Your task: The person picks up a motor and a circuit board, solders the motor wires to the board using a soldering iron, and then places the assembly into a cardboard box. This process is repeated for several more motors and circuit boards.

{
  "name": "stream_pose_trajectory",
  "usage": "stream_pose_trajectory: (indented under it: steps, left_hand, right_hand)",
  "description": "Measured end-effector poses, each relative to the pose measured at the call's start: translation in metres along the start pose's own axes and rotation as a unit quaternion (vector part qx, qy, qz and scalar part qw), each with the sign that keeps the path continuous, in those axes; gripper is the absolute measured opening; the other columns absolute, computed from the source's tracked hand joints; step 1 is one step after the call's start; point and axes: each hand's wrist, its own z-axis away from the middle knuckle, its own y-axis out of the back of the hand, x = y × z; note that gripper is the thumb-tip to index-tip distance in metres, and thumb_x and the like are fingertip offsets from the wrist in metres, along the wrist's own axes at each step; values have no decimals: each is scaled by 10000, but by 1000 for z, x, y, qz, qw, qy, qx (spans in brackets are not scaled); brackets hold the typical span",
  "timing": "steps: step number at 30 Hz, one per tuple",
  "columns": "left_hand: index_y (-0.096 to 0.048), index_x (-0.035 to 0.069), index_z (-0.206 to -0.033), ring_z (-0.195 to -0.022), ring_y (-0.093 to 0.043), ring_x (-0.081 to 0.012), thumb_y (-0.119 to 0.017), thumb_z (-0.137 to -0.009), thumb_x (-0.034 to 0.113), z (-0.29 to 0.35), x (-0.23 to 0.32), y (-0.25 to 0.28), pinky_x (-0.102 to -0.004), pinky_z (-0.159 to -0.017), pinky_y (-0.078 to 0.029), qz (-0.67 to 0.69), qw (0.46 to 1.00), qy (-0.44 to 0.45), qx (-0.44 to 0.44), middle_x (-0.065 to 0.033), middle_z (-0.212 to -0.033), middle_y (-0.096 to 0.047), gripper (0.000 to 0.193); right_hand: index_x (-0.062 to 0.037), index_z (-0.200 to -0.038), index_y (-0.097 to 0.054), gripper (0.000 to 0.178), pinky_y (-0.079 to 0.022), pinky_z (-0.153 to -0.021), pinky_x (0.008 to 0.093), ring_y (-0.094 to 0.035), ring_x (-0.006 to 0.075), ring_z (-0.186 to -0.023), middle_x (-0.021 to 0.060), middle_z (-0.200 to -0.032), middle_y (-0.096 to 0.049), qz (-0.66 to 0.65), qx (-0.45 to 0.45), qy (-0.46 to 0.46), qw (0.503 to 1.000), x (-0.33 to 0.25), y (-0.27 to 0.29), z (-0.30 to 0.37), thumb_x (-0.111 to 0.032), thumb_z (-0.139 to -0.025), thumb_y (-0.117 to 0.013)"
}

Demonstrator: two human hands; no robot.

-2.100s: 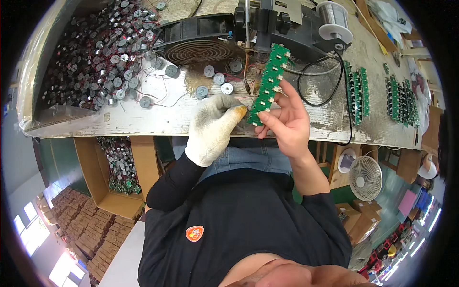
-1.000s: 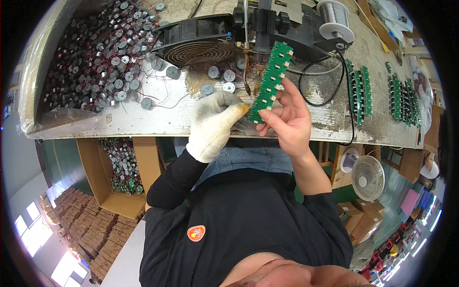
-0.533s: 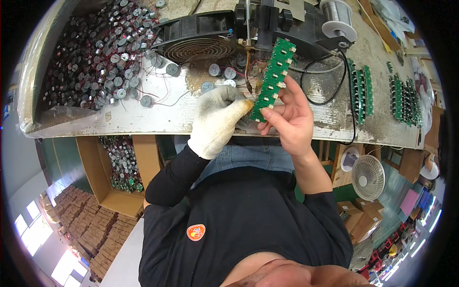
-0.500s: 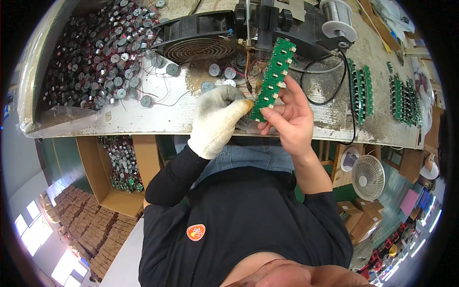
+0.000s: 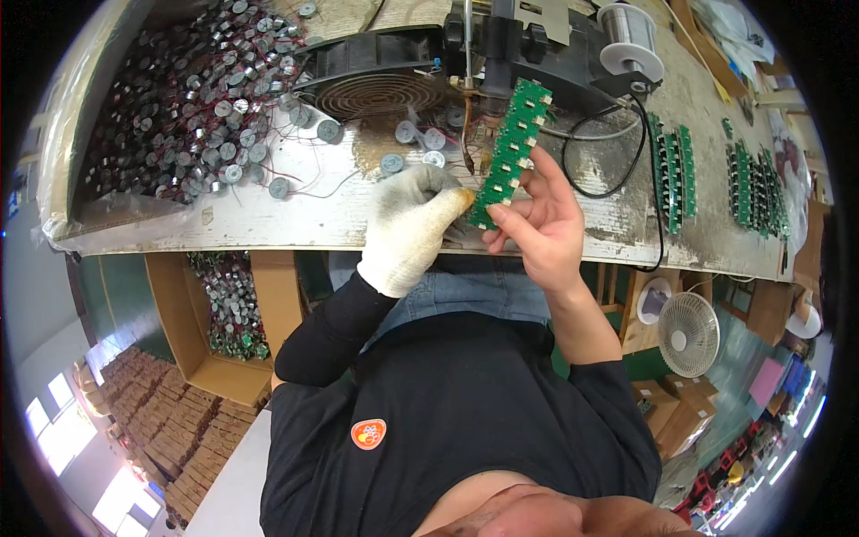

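Observation:
A long green circuit board strip (image 5: pixel 513 154) with a row of small white connectors is tilted over the bench's front part. My bare right hand (image 5: pixel 542 221) grips its lower right edge between thumb and fingers. On the other side, my left hand (image 5: pixel 404 219), in a white glove with a stained thumb tip, is closed at the board's lower left edge. Whatever it pinches is hidden by the fingers. Just above the gloved hand, the dark tip of a soldering iron (image 5: pixel 468 159) points down beside the board. Small round motors (image 5: pixel 391 164) lie beyond that hand.
A heap of wired motors (image 5: pixel 224 116) fills the left of the bench (image 5: pixel 295 228). A black fan (image 5: pixel 376 76) and a solder spool (image 5: pixel 629 38) stand at the back. A black cable (image 5: pixel 646 152) loops at right, near rows of green boards (image 5: pixel 673 174). An open carton (image 5: pixel 273 304) sits below left.
The view has shifted slightly. Both hands and the board stay together in nearly the same pose.

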Motion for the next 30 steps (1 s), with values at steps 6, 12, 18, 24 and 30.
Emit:
stream_pose_trajectory:
  steps: [6, 12, 18, 24, 30]
  left_hand:
    - [-620, -43, -959, -606, -556, -93, -709, -801, 169, 19, 7, 3, -232, -566, -452, -161, 976, -140, 38, -95, -858, -646, 279]
    - [-628, 29, -902, -505, -517, -113, -752, -699, 70, 39, 9, 54, -243, -553, -451, -379, 838, -288, 267, -90, -921, -627, 241]
    - [-633, 75, -1057, -804, -607, -256, -730, -738, 112, 38, 27, 100, -340, -729, -498, -587, 722, -271, 248, -113, -1017, -600, 336]
    - [-626, 60, -1071, -937, -582, -331, -752, -742, 197, 28, 38, 99, -380, -784, -485, -645, 684, -282, 192, -157, -1030, -575, 378]
    - [-644, 48, -971, -872, -564, -315, -716, -757, 189, 17, 35, 91, -391, -745, -468, -647, 712, -245, 122, -133, -951, -572, 266]
  right_hand:
    - [-42, -1429, -282, 704, -538, -493, 234, -653, 177, -671, 168, -1081, -556, -19, 18, -11, 1000, -2, 1, 1, 133, -818, -584]
    - [-14, -1422, -276, 677, -510, -470, 236, -638, 176, -638, 215, -1172, -551, 4, 29, 5, 1000, 0, 3, -4, 119, -823, -564]
    - [-11, -1425, -271, 684, -509, -466, 230, -637, 172, -628, 206, -1185, -547, 16, 25, 7, 1000, 2, 3, -5, 112, -823, -571]
    - [-12, -1424, -270, 683, -515, -464, 232, -638, 177, -628, 200, -1182, -549, 15, 35, 14, 999, 3, 3, -4, 115, -824, -570]
    - [-7, -1414, -287, 668, -528, -484, 247, -647, 179, -649, 184, -1083, -575, 5, 23, 24, 999, 4, 3, -5, 104, -826, -586]
